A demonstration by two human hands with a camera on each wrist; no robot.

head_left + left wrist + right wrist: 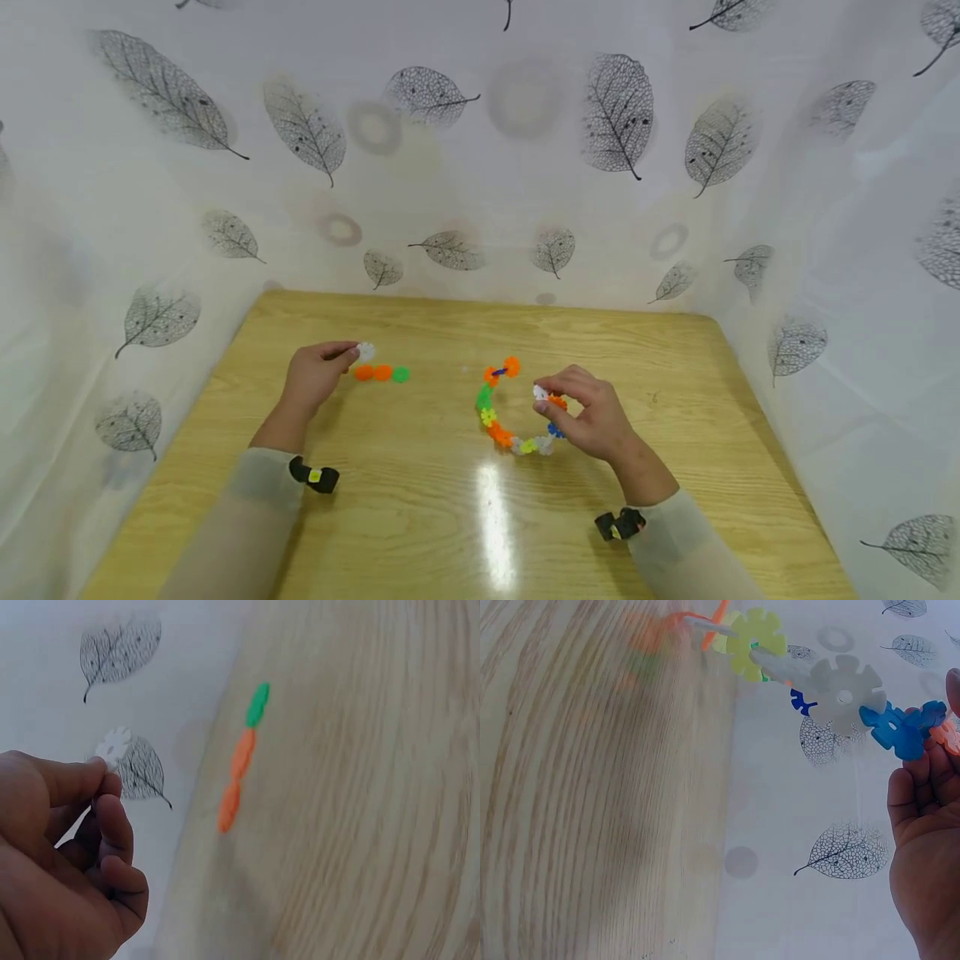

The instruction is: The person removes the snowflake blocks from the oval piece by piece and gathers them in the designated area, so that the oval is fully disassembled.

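Note:
Between thumb and forefinger, my left hand pinches a white notched flower-shaped disc. Below it on the table lies a short row of discs, two orange and one green. My right hand grips one end of a curved chain of interlocking flower discs, with a white disc at its fingertips. In the right wrist view, the chain shows a blue disc close to the fingers, then a clear disc and a yellow one. The chain's far end has orange discs.
The wooden table has a bright light reflection near its front. A white curtain with leaf prints encloses its back and both sides. Black wrist cameras are strapped over both sleeves.

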